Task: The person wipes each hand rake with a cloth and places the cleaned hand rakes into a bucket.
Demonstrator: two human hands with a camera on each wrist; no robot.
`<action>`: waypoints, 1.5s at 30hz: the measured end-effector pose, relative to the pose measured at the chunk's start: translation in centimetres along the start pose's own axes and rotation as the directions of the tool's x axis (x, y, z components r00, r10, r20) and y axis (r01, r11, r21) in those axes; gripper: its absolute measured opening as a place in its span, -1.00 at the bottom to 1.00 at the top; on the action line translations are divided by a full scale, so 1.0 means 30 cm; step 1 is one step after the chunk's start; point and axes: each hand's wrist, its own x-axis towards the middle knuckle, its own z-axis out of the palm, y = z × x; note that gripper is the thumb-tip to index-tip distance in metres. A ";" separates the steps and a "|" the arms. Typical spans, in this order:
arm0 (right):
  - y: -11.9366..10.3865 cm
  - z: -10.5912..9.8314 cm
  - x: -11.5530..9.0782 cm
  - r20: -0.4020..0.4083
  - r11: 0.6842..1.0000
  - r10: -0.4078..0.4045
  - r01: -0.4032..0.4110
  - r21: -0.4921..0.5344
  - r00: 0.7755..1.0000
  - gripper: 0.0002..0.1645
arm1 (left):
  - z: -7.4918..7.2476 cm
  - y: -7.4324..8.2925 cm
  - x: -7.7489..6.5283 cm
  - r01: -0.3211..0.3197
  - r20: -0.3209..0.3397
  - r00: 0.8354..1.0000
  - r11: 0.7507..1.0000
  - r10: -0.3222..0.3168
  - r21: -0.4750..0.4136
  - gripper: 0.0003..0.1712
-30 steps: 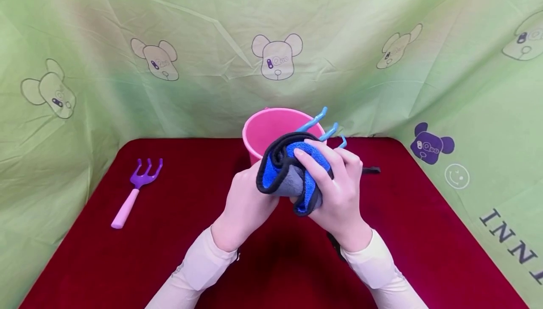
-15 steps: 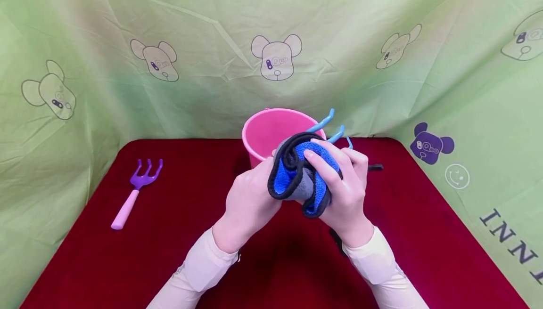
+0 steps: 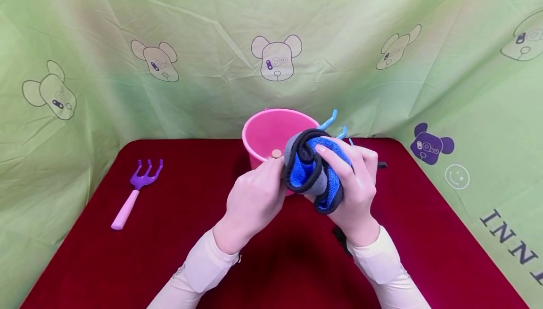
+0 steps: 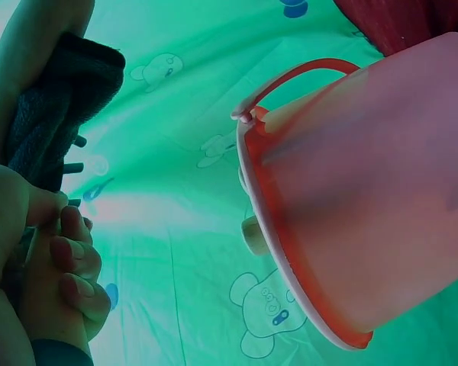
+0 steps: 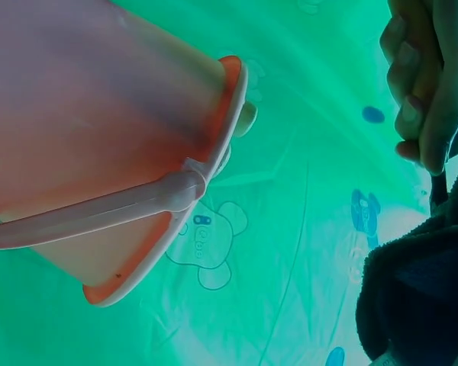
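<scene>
My right hand (image 3: 352, 191) grips a blue and grey cloth (image 3: 316, 177) with black edging, bunched over the head of a small light-blue hand rake (image 3: 328, 120). Its tines poke out past the cloth at the far right. My left hand (image 3: 256, 198) is curled round the rake's pale handle (image 4: 42, 293), as the left wrist view shows. The cloth hides most of the rake head. Right behind my hands stands a pink bucket (image 3: 250, 146), upright. A tan handle end (image 4: 252, 235) sticks out over its rim.
A purple hand rake (image 3: 144, 177) with a pink handle lies on the left of the dark red tabletop (image 3: 178, 252). A green printed curtain (image 3: 203, 78) closes in the back and both sides.
Both hands' cloth and rake have shifted to the right, my right hand moving most. Less of the blue tines shows past the cloth, and the tan handle end has come into sight above my left hand.
</scene>
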 end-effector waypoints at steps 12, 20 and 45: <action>0.022 -0.026 0.013 -0.015 0.997 0.073 -0.073 -0.021 0.997 -0.17 | 0.002 0.003 -0.003 -0.018 0.006 1.000 1.000 0.018 -0.012 -0.72; 0.049 -0.040 0.023 -0.018 0.992 0.122 -0.122 -0.011 0.992 -0.12 | 0.004 0.001 -0.004 -0.022 0.008 1.000 1.000 0.022 0.011 -0.71; 0.113 -0.102 0.040 0.111 0.901 0.432 -0.435 0.003 0.895 -0.45 | 0.005 -0.013 -0.006 -0.041 0.025 0.999 0.998 0.040 0.037 -0.71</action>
